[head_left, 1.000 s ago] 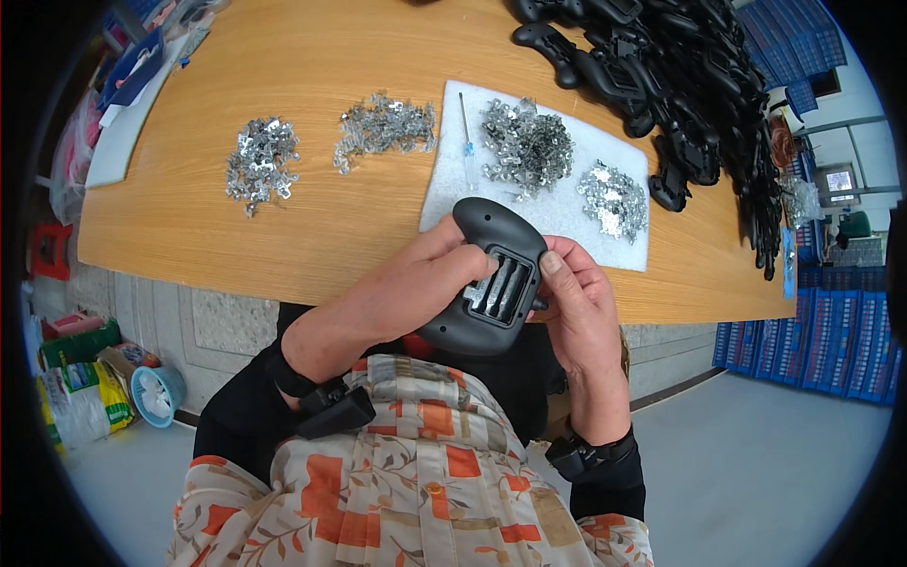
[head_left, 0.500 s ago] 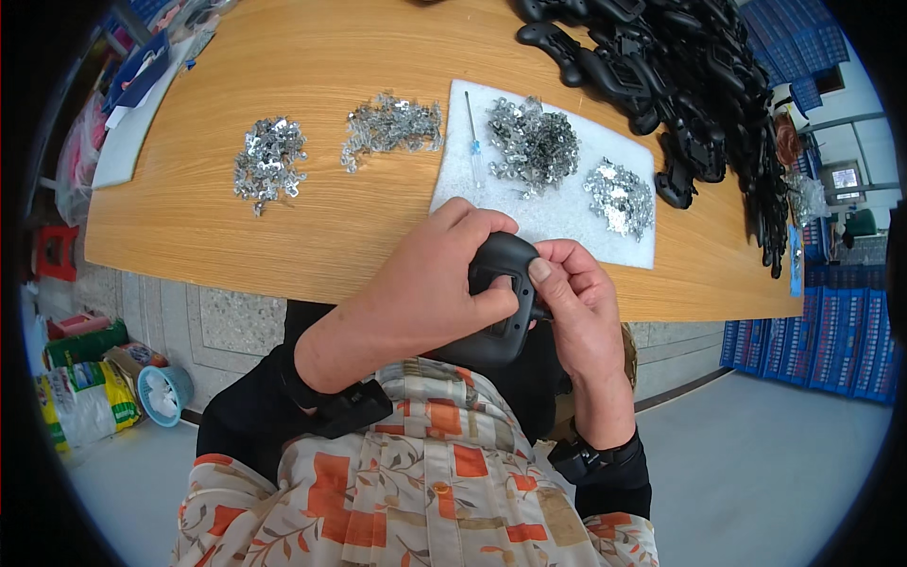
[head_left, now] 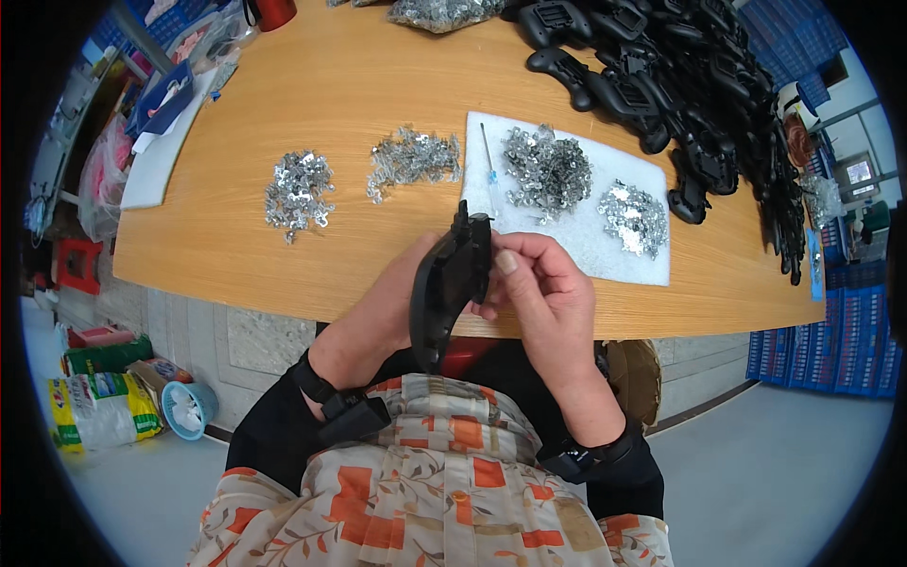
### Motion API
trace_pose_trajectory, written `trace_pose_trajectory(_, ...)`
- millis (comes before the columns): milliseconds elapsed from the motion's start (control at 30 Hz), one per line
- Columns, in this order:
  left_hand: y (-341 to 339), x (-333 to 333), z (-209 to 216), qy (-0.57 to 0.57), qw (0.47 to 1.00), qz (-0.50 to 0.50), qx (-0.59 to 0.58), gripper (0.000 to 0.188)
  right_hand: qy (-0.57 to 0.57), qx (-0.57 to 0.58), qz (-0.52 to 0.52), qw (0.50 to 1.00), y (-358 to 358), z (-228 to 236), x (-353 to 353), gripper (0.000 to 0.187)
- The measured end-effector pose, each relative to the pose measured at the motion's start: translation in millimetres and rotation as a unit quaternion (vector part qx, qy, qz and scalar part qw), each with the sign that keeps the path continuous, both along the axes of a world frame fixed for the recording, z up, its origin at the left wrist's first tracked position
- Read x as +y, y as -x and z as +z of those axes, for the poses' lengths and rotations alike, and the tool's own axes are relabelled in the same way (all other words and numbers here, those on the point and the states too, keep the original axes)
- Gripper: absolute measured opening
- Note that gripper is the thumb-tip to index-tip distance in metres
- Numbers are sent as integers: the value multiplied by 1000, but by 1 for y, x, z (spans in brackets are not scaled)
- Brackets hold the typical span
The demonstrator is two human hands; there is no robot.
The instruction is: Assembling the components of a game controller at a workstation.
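Observation:
A black plastic game controller shell (head_left: 442, 288) stands on edge above my lap, just in front of the table's near edge. My left hand (head_left: 385, 295) grips it from behind and the left; the shell hides most of those fingers. Close against the shell's right side, my right hand (head_left: 550, 291) is closed in a pinch, thumb against the index finger. Whatever lies in that pinch is too small or hidden to make out. Beyond my hands, a white foam sheet (head_left: 578, 263) carries a darker metal clip pile (head_left: 548, 172), a shiny flat metal piece pile (head_left: 633, 217) and a thin screwdriver (head_left: 490, 168).
Two more heaps of small metal clips, a left heap (head_left: 299, 192) and a middle heap (head_left: 413, 161), lie on the wooden table (head_left: 217, 255). Many black controller shells (head_left: 652, 85) crowd the far right. A bag of metal parts (head_left: 444, 13) rests at the back.
The controller shell has turned from lying face-up to standing on edge, and has shifted left. My left hand has gone behind it. The whole view has shifted slightly, showing more of the table's far side.

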State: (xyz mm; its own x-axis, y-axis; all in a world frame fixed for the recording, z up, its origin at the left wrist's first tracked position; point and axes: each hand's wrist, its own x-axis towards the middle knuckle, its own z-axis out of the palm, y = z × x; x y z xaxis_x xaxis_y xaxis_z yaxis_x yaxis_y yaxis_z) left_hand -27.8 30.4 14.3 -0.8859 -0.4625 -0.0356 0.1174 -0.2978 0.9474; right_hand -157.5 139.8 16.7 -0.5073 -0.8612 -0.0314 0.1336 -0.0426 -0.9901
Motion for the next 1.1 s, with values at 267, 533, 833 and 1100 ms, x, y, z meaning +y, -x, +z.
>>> trace_pose_trajectory(267,-1,-4,-9,134,990,25,-28,33,-10,88,-14,996,-6,-2,-14,11)
trace_pose_trajectory(533,0,-5,-19,105,994,26,-15,36,-49,-12,-23,998,-6,4,-13,13)
trace_pose_trajectory(833,-3,3,-47,162,985,51,17,31,-72,32,-2,997,-3,0,-13,15)
trace_pose_trajectory(1100,1,-2,-46,269,962,50,17,30,-43,-15,-16,999,-5,8,-12,16)
